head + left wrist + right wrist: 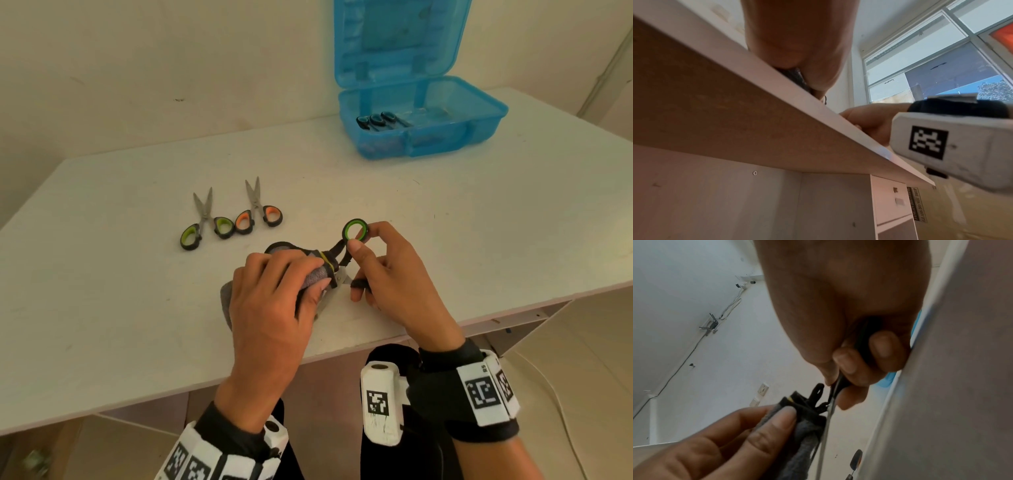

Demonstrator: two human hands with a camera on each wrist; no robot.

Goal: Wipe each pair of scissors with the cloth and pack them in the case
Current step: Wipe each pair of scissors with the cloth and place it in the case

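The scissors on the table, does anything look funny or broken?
Nothing stands out. The green-handled scissors and orange-handled scissors lie flat side by side on the white table, blades slightly parted, with no visible damage.

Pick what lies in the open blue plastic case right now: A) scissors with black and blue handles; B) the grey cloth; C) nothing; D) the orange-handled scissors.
A: dark scissors with blue-lined handle rings lie in the open blue plastic case, while the orange-handled scissors are on the white table and the grey cloth is in the left hand.
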